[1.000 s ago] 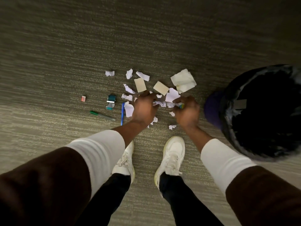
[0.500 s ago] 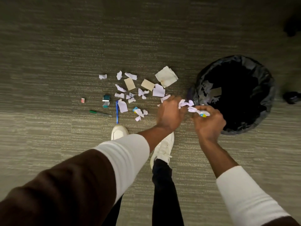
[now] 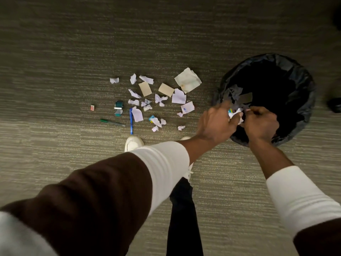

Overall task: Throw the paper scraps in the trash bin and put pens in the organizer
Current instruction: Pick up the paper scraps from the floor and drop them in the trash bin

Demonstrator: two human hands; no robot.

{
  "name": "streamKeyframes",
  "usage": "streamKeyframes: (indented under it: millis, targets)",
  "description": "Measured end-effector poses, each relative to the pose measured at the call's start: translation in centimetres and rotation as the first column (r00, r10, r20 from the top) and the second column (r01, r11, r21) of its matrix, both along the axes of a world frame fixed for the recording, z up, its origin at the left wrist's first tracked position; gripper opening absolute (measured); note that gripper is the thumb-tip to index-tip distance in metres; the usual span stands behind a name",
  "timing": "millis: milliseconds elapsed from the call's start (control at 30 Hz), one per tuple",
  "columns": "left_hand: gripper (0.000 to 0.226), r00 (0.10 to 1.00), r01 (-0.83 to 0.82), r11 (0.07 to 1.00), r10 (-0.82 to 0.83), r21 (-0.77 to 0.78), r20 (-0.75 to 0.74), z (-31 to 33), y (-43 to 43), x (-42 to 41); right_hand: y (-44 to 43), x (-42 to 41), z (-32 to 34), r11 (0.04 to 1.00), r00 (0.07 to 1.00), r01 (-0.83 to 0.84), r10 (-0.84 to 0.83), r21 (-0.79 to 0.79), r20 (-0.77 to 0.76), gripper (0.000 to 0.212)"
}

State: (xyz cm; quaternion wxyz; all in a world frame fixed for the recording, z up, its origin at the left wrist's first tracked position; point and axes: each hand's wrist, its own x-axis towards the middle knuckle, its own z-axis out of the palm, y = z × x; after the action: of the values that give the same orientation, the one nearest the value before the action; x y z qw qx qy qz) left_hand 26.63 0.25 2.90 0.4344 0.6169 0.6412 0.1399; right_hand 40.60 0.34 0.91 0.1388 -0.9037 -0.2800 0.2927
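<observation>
Grey-green striped carpet (image 3: 73, 52) fills the view, seen from above past the person's outstretched arms. Both hands meet over the near rim of the trash bin (image 3: 302, 89), a round bin lined with a black bag. The left hand (image 3: 215, 124) is loosely cupped, fingers curled with the forefinger stretched toward the bin, and presses a wad of white paper scraps (image 3: 235, 115) against the right hand (image 3: 261, 122). The right hand's fingers are bent and pinch the same wad from the other side, so the bundle sits between the two hands, just above the bin's opening. A bit of blue and yellow shows in the wad. A few scraps already lie inside the bin beyond the hands. To the left of the hands, more loose scraps (image 3: 178, 97) are scattered on the carpet. Farther left lie a blue pen (image 3: 131, 122) and a green pen (image 3: 112, 122), well apart from both hands.
</observation>
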Motion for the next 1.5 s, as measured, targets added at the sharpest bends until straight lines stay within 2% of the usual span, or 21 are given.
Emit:
streamKeyframes:
  millis: [67,133,233,300,367,467,533,600,667,733,867,967,1033,1233,1367,1400,1500]
  targets:
    - [0.031,0.995,-0.024,1.000,0.025,-0.016,0.092,-0.1,-0.2,-1.2,-0.1,-1.0,0.9,0.997,0.997,-0.066,0.063,0.045,0.054,0.021]
    - [0.029,0.995,-0.051,0.998,0.054,-0.030,0.087,-0.4,-0.4,-2.8,-0.5,-2.3,1.9,0.984,0.984,-0.155,0.145,0.093,0.108,0.018]
    - [0.037,0.994,-0.108,0.993,0.106,-0.051,-0.035,-1.3,-0.8,-6.1,-1.7,-4.9,3.6,0.935,0.960,-0.272,0.248,0.228,0.127,0.015]
    - [0.037,0.987,-0.102,0.989,0.088,-0.103,-0.135,-2.4,-1.4,-9.0,-2.7,-7.1,4.4,0.887,0.940,-0.337,0.333,0.315,0.069,0.014]
    - [0.029,0.972,-0.063,0.979,0.017,-0.193,-0.233,-3.8,-2.3,-12.3,-3.5,-9.3,4.1,0.841,0.882,-0.441,0.471,0.314,-0.022,0.011]
    - [0.043,0.926,-0.038,0.938,-0.097,-0.345,-0.365,-5.9,-4.0,-16.8,-4.3,-12.1,1.6,0.750,0.737,-0.644,0.661,0.150,-0.141,0.029]
    - [0.057,0.884,-0.023,0.910,-0.174,-0.413,-0.433,-7.5,-4.8,-19.0,-4.7,-13.4,-0.8,0.644,0.629,-0.765,0.751,0.012,-0.198,0.049]
    - [0.063,0.855,-0.003,0.911,-0.212,-0.413,-0.473,-9.6,-5.5,-20.7,-4.8,-14.3,-3.8,0.503,0.518,-0.856,0.825,-0.123,-0.226,0.068]
    - [0.068,0.848,0.038,0.927,-0.227,-0.372,-0.480,-12.1,-6.0,-21.9,-4.7,-14.9,-7.2,0.368,0.418,-0.900,0.882,-0.235,-0.218,0.083]
    - [0.075,0.834,0.134,0.931,-0.291,-0.340,-0.469,-15.0,-6.5,-22.6,-4.1,-15.1,-10.9,0.271,0.341,-0.909,0.920,-0.316,-0.192,0.096]
    - [0.091,0.766,0.322,0.894,-0.440,-0.313,-0.468,-20.6,-7.2,-22.8,-2.9,-15.1,-17.6,0.180,0.255,-0.897,0.957,-0.405,-0.139,0.110]
    - [0.093,0.722,0.432,0.852,-0.524,-0.298,-0.452,-24.2,-7.8,-22.0,-2.6,-15.0,-21.4,0.168,0.219,-0.902,0.972,-0.398,-0.086,0.109]
    - [0.086,0.709,0.455,0.849,-0.527,-0.267,-0.468,-25.7,-8.3,-21.6,-2.6,-15.0,-23.0,0.149,0.198,-0.907,0.976,-0.394,-0.087,0.109]
    - [0.058,0.706,0.489,0.854,-0.506,-0.176,-0.495,-27.4,-9.0,-21.9,-3.7,-15.1,-24.2,0.032,0.038,-0.918,0.999,-0.394,-0.008,0.080]
    - [0.037,0.626,0.596,0.790,-0.568,-0.141,-0.534,-27.8,-8.3,-23.0,-5.3,-15.5,-23.3,-0.084,-0.180,-0.855,0.974,-0.512,0.140,0.045]
    - [0.035,0.619,0.609,0.782,-0.573,-0.133,-0.536,-27.9,-8.2,-23.2,-5.6,-15.5,-23.4,-0.095,-0.196,-0.863,0.968,-0.496,0.155,0.043]
    - [0.038,0.664,0.585,0.803,-0.553,-0.110,-0.504,-28.0,-8.0,-23.4,-5.8,-15.5,-23.6,-0.051,-0.102,-0.904,0.990,-0.424,0.097,0.040]
